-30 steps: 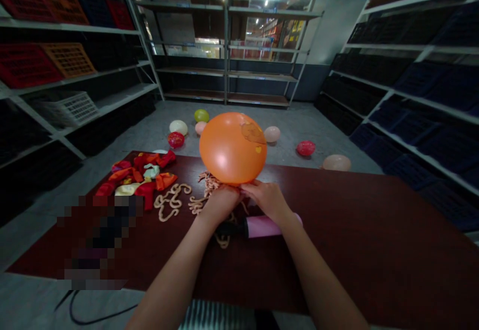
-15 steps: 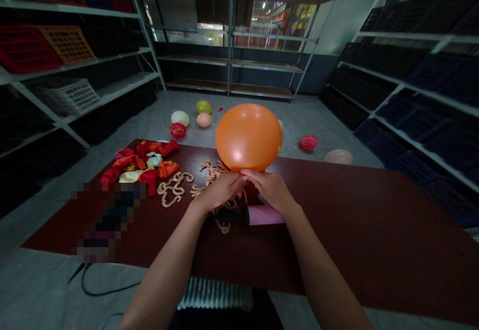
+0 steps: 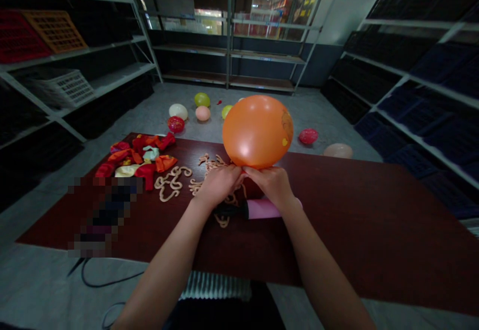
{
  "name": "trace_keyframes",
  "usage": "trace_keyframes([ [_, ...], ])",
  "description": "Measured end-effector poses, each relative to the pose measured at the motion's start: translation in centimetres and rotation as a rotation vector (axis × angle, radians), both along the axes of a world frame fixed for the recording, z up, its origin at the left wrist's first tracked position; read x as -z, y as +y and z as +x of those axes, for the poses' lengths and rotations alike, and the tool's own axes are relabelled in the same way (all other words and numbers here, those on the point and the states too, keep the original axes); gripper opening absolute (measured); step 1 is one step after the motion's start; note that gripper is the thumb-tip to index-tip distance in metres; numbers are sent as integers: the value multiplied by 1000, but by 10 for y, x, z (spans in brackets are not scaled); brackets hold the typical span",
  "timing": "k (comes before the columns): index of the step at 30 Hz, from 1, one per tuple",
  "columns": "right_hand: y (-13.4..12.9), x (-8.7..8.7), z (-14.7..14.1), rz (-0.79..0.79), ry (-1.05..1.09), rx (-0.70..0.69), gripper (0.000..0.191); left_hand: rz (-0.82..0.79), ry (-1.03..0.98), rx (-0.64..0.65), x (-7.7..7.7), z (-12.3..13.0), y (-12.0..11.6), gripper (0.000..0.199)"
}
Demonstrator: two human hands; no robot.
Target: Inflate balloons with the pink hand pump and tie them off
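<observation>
An inflated orange balloon (image 3: 256, 133) with a printed figure on its right side stands above the table. Both hands meet at its neck: my left hand (image 3: 223, 182) and my right hand (image 3: 272, 182) are closed there, fingertips together. The neck itself is mostly hidden by the fingers. Beneath my hands lies a balloon pump with a pink barrel (image 3: 263, 209) and a black end, partly covered by my right wrist. Tan cords (image 3: 214, 164) lie loosely curled by my left hand, with more curled cord (image 3: 172, 182) farther left.
Uninflated balloons (image 3: 140, 156) are heaped at the left of the dark red table (image 3: 355, 220). Nearer is a blurred-out object (image 3: 110, 215). Inflated balloons, such as a red one (image 3: 308, 136), lie on the floor beyond. Shelves with crates (image 3: 56, 30) stand around.
The orange balloon has shifted slightly right and turned, so more of its printed figure shows. Both hands stay at its neck. The view has tilted down a little.
</observation>
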State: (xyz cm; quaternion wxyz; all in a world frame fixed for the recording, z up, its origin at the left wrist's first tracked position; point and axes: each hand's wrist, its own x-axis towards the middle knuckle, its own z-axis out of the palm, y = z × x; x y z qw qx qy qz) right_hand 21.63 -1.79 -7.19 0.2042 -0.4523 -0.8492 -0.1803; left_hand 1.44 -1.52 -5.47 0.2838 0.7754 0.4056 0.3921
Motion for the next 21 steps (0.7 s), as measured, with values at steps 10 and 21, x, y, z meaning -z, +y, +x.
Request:
trace_keyframes([
  [10,-5,-3,-5,30,17,-10,29,152,83,59,3,-14,6,20],
  [21,-2,4,-6,-104,393,48,28,-53,700,-638,8,-116,25,21],
])
